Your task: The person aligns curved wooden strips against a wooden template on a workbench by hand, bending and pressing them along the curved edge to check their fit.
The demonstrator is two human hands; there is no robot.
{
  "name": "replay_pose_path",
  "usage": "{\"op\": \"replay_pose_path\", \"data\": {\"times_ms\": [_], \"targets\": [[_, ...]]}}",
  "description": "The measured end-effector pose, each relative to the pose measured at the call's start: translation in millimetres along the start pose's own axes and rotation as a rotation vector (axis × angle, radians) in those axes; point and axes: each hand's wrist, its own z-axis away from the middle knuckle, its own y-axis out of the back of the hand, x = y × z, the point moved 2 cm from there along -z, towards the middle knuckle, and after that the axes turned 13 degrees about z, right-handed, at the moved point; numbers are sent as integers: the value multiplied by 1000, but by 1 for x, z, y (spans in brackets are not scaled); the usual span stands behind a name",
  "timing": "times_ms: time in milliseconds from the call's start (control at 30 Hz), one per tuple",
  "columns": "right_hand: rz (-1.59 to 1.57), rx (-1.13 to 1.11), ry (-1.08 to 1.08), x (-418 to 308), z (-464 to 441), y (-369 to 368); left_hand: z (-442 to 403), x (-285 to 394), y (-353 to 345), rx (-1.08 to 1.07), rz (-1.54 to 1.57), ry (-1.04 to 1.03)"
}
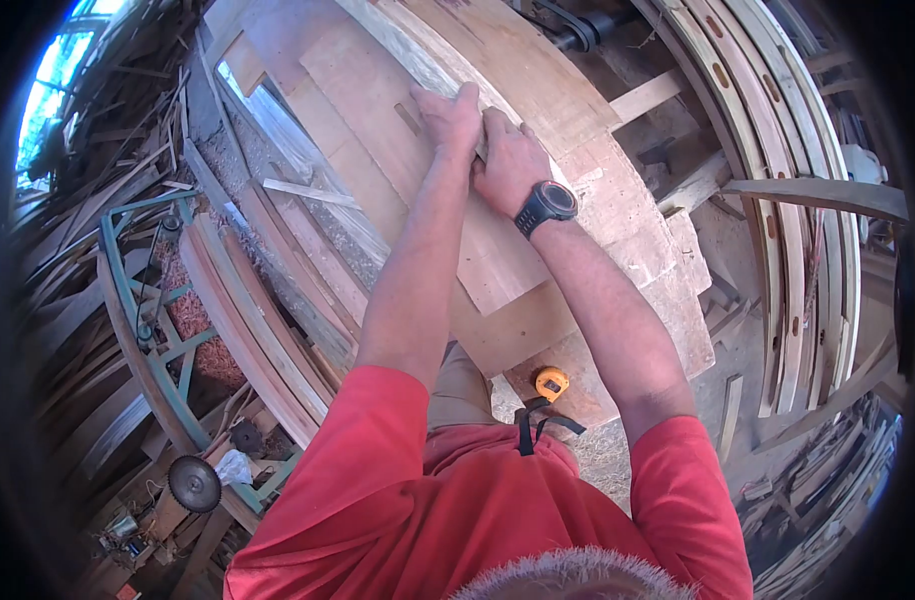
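A long pale wooden strip [408, 45] runs away from me across a flat wooden worktop [523, 310]. My left hand [448, 118] is closed on the strip's left side, its thumb near the top edge and another finger over the panel. Close behind it, my right hand [510, 165] has curled fingers on the strip's near part; a dark watch [548, 203] is on that wrist. Under both hands lies a smooth wooden panel [498, 265] with a small slot. The undersides of the fingers are hidden.
A yellow tape measure [552, 383] rests near the worktop's front edge. Curved slotted timbers [778, 200] stand at right. On the left are stacked boards [248, 300], a green metal frame [128, 290], a round toothed disc [195, 484] and scrap wood. Dust blurs the far end.
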Motion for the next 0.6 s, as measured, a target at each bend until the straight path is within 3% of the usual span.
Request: {"op": "replay_pose_path", "data": {"times_ms": [600], "targets": [[22,-35,12,-10,-26,-5,-21,14,4,-19,-77,69]]}}
